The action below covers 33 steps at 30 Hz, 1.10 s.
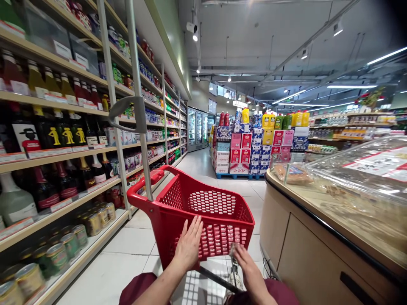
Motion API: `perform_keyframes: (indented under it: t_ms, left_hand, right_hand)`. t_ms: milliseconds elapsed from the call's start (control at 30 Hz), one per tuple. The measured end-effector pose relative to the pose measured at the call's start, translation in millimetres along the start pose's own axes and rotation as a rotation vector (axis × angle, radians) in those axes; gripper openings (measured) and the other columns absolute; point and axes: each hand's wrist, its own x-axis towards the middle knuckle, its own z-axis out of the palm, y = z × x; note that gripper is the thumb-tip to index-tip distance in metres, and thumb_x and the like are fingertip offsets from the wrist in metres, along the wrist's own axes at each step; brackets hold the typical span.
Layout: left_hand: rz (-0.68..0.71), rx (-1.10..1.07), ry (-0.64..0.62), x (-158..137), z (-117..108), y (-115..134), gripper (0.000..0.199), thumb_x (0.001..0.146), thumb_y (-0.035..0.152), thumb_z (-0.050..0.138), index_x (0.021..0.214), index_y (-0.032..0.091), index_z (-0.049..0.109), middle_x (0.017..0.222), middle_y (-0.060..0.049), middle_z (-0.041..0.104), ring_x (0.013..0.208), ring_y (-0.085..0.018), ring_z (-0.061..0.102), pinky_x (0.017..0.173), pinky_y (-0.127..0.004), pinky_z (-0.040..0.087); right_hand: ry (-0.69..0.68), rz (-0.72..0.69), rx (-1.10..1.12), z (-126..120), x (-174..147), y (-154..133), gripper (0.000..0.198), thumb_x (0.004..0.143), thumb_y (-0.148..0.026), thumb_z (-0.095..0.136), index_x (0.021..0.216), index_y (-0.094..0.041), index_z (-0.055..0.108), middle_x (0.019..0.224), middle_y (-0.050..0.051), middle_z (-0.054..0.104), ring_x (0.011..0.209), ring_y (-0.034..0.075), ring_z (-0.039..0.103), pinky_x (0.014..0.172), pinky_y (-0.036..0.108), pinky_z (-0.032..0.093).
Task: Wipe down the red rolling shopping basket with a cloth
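A red plastic shopping cart (203, 218) with a perforated basket and a tall grey metal pole (136, 63) stands in front of me. My left hand (189, 245) lies flat on the basket's near side, fingers stretched out and fingertips just below its rim. My right hand (249, 271) is at the basket's lower right corner, its fingers bent around a small greyish thing (233, 250) that I cannot make out. Whether that thing touches the basket is unclear. Below, a dark bar of the cart's base (218, 279) runs between my knees.
Shelves of bottles and cans (60, 148) line the left side. A wooden counter (295, 237) with clear covers and packaged food closes in on the right. Stacked drink boxes (240, 152) stand on a blue pallet ahead. White tiled floor (124, 254) runs along the aisle.
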Motion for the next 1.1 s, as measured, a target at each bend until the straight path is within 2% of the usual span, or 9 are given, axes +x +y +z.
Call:
perform_keyframes:
  t_ms: [100,167,333,533,733,867,933,1100]
  left_hand:
    - [-0.014,-0.006,0.004,-1,-1,0,0.072,0.063,0.005,0.034,0.134,0.01,0.022,0.143,-0.008,0.016,0.132,-0.018,0.006,0.106,-0.043,0.011]
    - [-0.004,-0.017,0.004,-1,-2,3,0.07,0.065,0.005,0.034,0.134,0.01,0.022,0.143,-0.008,0.014,0.132,-0.018,0.004,0.107,-0.043,0.01]
    - [0.023,-0.032,-0.062,-10,5,4,0.069,0.067,0.011,0.038,0.133,0.009,0.021,0.143,-0.01,0.014,0.132,-0.02,0.003,0.106,-0.044,0.009]
    - [-0.013,-0.024,-0.054,-14,11,-1,0.068,0.068,0.014,0.038,0.133,0.009,0.021,0.144,-0.009,0.012,0.132,-0.02,0.002,0.107,-0.044,0.007]
    - [-0.011,-0.025,-0.035,-19,8,-9,0.068,0.068,0.013,0.038,0.133,0.009,0.021,0.144,-0.009,0.012,0.132,-0.02,0.001,0.106,-0.044,0.009]
    - [-0.06,-0.009,0.02,-19,8,-17,0.068,0.068,0.009,0.036,0.134,0.01,0.019,0.144,-0.009,0.014,0.132,-0.02,0.002,0.106,-0.044,0.011]
    - [-0.057,-0.001,0.033,-21,9,-20,0.07,0.067,0.009,0.036,0.134,0.01,0.018,0.143,-0.009,0.013,0.132,-0.02,0.003,0.106,-0.045,0.012]
    - [-0.051,0.018,0.012,-31,6,-32,0.07,0.067,0.01,0.038,0.134,0.01,0.018,0.143,-0.01,0.014,0.132,-0.02,0.004,0.106,-0.044,0.01]
  right_hand:
    - [0.126,-0.027,-0.042,-6,18,2,0.056,0.08,-0.003,0.028,0.131,-0.025,0.033,0.135,0.003,0.036,0.126,0.02,0.028,0.1,0.042,0.034]
    - [0.166,-0.037,-0.065,-6,24,4,0.054,0.081,-0.005,0.03,0.132,-0.023,0.03,0.137,0.003,0.033,0.127,0.02,0.026,0.102,0.043,0.032]
    - [0.052,-0.176,-0.056,2,0,2,0.059,0.079,0.0,0.027,0.131,-0.028,0.033,0.13,0.0,0.043,0.123,0.013,0.033,0.096,0.031,0.04]
    - [0.114,-0.09,-0.066,0,38,-15,0.053,0.084,-0.008,0.031,0.134,-0.023,0.025,0.137,0.005,0.033,0.126,0.02,0.026,0.101,0.043,0.032]
    - [0.007,-0.225,-0.065,20,28,-29,0.056,0.079,0.0,0.028,0.129,-0.026,0.037,0.125,0.003,0.049,0.12,0.015,0.038,0.093,0.032,0.043]
    - [0.1,-0.179,-0.016,16,58,-49,0.053,0.082,-0.005,0.031,0.132,-0.023,0.031,0.134,0.004,0.038,0.125,0.019,0.029,0.1,0.04,0.035]
    - [0.125,-0.181,0.002,20,66,-56,0.053,0.083,-0.005,0.031,0.132,-0.023,0.03,0.135,0.004,0.036,0.125,0.018,0.029,0.1,0.04,0.035]
    - [0.013,-0.325,0.012,33,51,-67,0.054,0.08,-0.001,0.032,0.129,-0.024,0.036,0.126,0.004,0.048,0.121,0.016,0.036,0.095,0.033,0.041]
